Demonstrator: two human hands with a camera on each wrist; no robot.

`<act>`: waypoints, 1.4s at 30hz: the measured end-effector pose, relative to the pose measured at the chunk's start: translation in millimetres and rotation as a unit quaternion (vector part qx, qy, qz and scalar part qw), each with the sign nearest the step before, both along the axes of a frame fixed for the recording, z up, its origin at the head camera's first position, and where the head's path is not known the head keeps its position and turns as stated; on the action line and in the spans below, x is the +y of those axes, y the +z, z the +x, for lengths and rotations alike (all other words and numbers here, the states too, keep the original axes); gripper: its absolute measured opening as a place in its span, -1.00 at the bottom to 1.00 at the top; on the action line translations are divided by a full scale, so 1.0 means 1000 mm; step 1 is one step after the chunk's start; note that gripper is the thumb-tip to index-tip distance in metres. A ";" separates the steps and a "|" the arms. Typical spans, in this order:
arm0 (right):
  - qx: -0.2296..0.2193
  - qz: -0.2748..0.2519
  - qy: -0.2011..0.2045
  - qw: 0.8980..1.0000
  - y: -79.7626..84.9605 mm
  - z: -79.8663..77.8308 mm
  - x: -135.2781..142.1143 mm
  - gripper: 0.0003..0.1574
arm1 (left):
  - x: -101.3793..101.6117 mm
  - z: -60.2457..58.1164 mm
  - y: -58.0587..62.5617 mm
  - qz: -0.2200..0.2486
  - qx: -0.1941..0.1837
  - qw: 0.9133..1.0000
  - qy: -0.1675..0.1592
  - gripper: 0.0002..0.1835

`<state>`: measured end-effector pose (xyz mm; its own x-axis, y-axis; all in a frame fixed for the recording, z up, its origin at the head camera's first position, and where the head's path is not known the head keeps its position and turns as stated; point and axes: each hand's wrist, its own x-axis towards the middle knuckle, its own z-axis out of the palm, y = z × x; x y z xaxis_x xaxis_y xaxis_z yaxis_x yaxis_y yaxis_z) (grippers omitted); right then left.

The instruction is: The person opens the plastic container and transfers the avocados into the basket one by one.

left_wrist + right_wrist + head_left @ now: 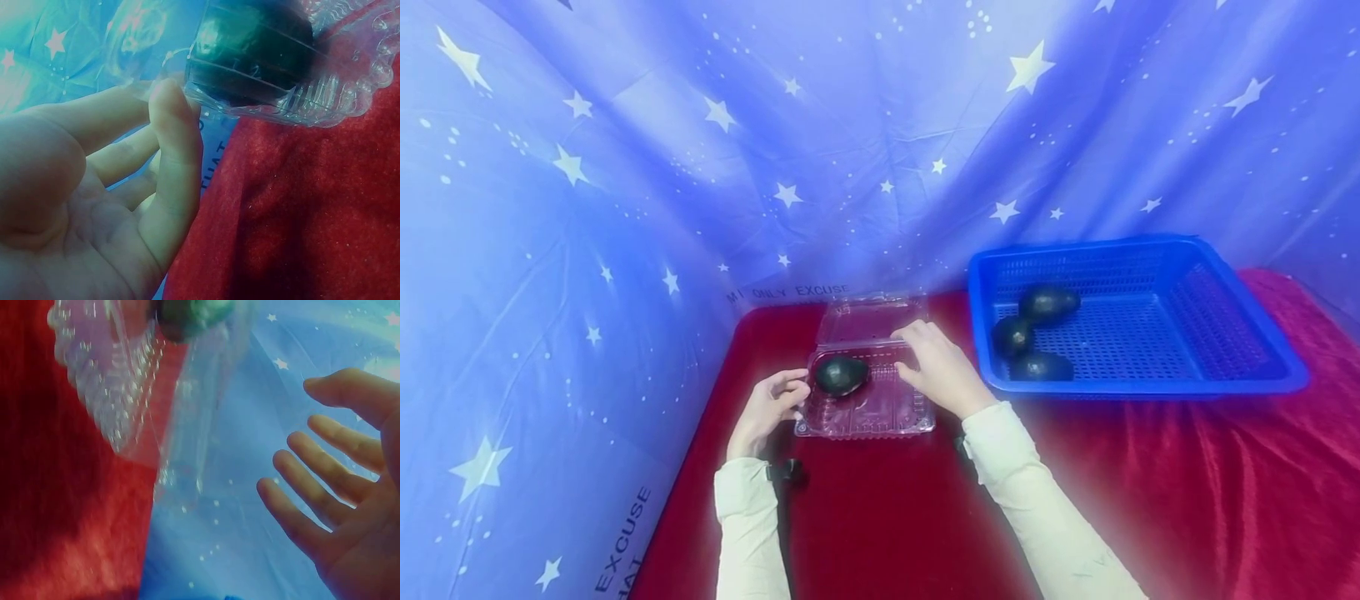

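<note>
A clear plastic clamshell container (887,408) lies on the red cloth with its lid (876,321) raised at the back. One dark green avocado (841,376) sits in the left part of its base and also shows through the plastic as a dark avocado (250,50) in the left wrist view. At the container's left edge, my left hand (767,410) pinches the rim between fingertips. My right hand (943,367) is over the container's right side, its fingers (312,487) loosely extended and spread, holding nothing.
To the right stands a blue perforated basket (1150,387) with several avocados, among them one avocado (1047,304) near its back left. Red cloth (880,517) covers the table. Blue star-printed fabric (850,125) hangs behind and at the left.
</note>
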<state>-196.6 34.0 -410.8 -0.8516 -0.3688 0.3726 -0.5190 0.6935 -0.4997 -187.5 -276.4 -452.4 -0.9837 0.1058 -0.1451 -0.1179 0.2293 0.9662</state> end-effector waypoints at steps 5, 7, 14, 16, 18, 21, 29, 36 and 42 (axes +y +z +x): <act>0.008 -0.011 0.015 1.000 -0.006 -0.002 -0.010 -0.48 | 0.004 -0.003 0.001 0.000 0.008 1.000 -0.006 -0.51; 0.009 -0.014 0.018 1.000 -0.009 -0.003 -0.013 -0.47 | 0.006 -0.004 0.002 -0.001 0.008 1.000 -0.010 -0.51; 0.007 -0.021 0.043 0.999 -0.014 -0.005 -0.032 -0.36 | 0.005 -0.006 0.002 -0.008 0.002 1.000 -0.002 -0.52; 0.003 -0.023 0.053 0.998 -0.015 -0.006 -0.038 -0.32 | 0.003 -0.006 0.003 -0.009 0.004 1.000 -0.001 -0.51; -0.006 -0.021 0.058 0.998 -0.017 -0.007 -0.043 -0.29 | 0.002 -0.006 0.002 -0.007 0.005 1.000 0.002 -0.52; -0.021 -0.019 0.063 0.998 -0.021 -0.007 -0.048 -0.24 | 0.000 -0.005 0.002 -0.005 0.006 1.000 -0.001 -0.51; -0.044 -0.004 0.079 0.996 -0.027 -0.008 -0.058 -0.10 | -0.001 -0.001 -0.001 -0.002 0.003 1.000 0.006 -0.51; -0.064 0.012 0.096 0.993 -0.032 -0.007 -0.063 0.00 | -0.001 -0.001 -0.002 -0.008 0.009 1.000 0.004 -0.51; -0.089 0.038 0.109 0.989 -0.034 -0.007 -0.067 0.07 | -0.003 -0.003 -0.004 -0.003 0.008 1.000 -0.001 -0.50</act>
